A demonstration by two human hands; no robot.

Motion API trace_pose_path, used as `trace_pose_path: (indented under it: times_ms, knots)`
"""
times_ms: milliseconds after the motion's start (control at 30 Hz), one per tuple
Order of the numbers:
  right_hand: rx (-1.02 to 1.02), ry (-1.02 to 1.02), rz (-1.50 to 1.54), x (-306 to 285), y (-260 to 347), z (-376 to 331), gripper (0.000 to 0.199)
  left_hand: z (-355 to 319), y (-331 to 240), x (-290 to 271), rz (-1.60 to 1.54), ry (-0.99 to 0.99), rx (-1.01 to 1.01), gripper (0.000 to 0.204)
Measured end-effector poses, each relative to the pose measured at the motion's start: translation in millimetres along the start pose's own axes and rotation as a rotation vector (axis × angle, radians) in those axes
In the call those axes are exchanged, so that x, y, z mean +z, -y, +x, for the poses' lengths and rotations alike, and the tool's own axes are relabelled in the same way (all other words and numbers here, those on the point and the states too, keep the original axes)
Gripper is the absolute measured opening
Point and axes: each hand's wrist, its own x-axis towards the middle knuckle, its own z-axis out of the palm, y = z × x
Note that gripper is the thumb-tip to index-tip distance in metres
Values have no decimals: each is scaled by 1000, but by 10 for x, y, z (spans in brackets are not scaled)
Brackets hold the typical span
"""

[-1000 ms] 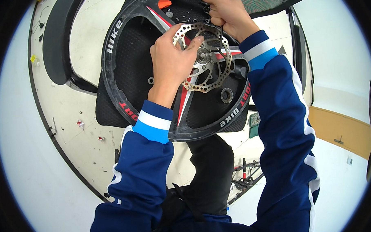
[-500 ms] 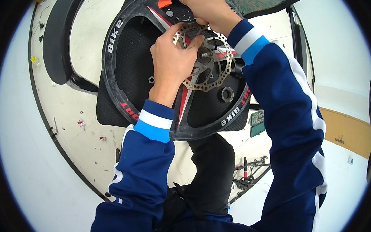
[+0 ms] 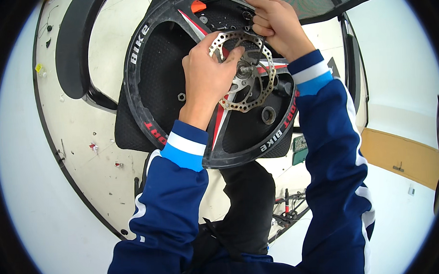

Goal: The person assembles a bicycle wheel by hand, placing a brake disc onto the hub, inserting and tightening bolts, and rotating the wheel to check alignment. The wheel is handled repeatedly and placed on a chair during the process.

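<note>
A black bicycle wheel [image 3: 133, 77] with broad red-and-white marked spokes lies flat on a black textured chair seat. On its hub sits a silver drilled brake disc [image 3: 249, 107], with a threaded axle end standing up from the middle. My left hand [image 3: 208, 77] holds the disc's left rim, thumb on top and fingers partly hidden. My right hand [image 3: 278, 26] is at the disc's upper right, its lower fingers curled round a thin black bent rod that looks like a hex key [image 3: 262, 51]. The rod's lower end reaches down beside the axle.
Loose in the wheel's gaps lie a metal ring [image 3: 268, 115], a nut [image 3: 181, 97], a washer [image 3: 203, 19] and an orange piece [image 3: 198, 6]. A black armrest [image 3: 74, 50] rises at left. A bicycle frame [image 3: 289, 212] and scattered bits lie on the floor.
My right hand has moved right and slightly down, swinging the hex key's upper part to the right. My left hand keeps its hold on the disc. The whole view has shifted slightly.
</note>
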Motion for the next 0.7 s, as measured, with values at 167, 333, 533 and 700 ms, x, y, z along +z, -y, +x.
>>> trace_pose_path:
  times_ms: [167, 333, 533, 700]
  knots:
    - [18, 89, 321, -313, 91, -117, 39, -5, -12, 2, -1, -11, -13, 53]
    - [-23, -32, 336, -373, 110, -186, 43, -12, -54, 17, -4, -22, -6, 51]
    - [-103, -34, 272, -275, 99, -250, 42, -5, -50, 10, 2, -32, 8, 51]
    - [-107, 0, 266, -297, 99, -271, 41, -1, -43, 21, -17, -15, 50, 48]
